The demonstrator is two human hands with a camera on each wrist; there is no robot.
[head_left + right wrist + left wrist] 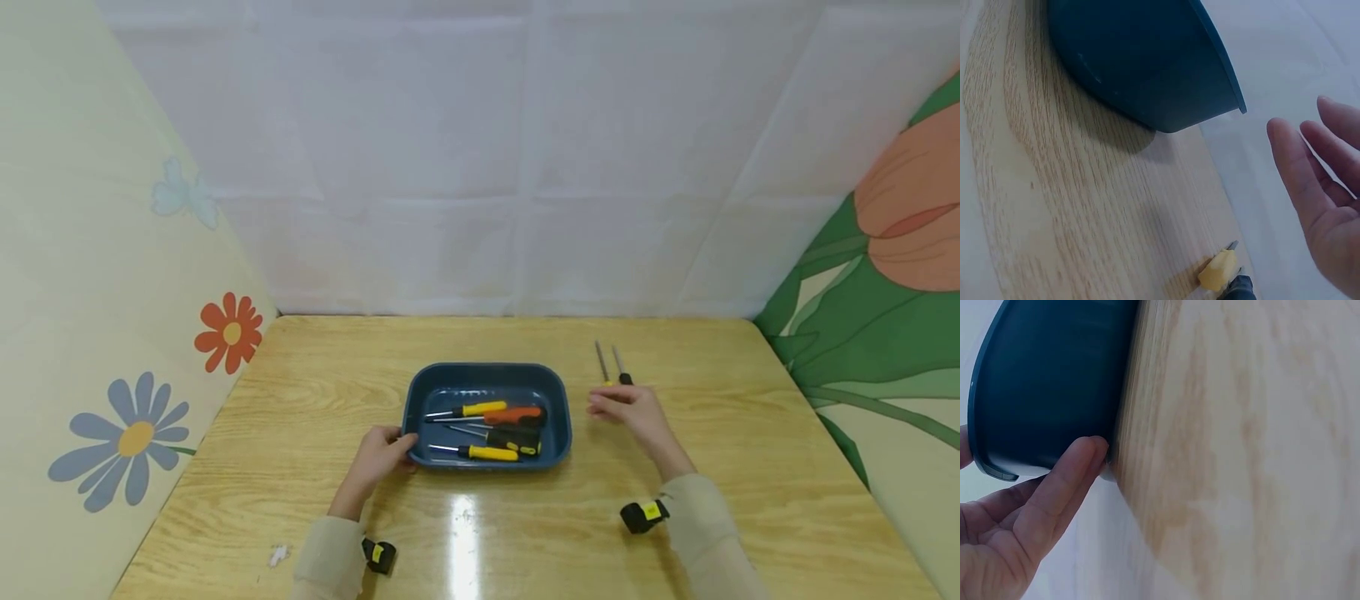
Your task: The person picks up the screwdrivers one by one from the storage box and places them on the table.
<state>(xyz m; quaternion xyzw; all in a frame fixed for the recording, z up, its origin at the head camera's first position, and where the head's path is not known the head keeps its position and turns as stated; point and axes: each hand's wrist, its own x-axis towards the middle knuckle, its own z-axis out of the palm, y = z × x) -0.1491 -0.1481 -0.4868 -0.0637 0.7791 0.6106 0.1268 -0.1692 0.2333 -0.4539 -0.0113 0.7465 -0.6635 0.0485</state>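
A dark blue plastic tray (487, 463) stands on the table with several screwdrivers inside: yellow-handled ones (492, 453), a red-handled one (517, 415) and dark-handled ones (513, 437). My left hand (380, 457) grips its left end, thumb over the rim and fingers against the outer wall (1054, 394). To the right of the tray, my right hand (630, 412) hovers with relaxed fingers and nothing in them. Just beyond it lie two more screwdrivers, one yellow-handled (1217, 270) and one black-handled (1239, 289), their shafts pointing to the back; the hand partly hides them in the head view.
The wood-grain table (315, 375) meets a white cloth backdrop (450, 167) at the back. Flower-printed panels (135, 333) stand at both sides. A small white scrap (279, 555) lies at the front left. Each wrist wears a black camera (642, 517).
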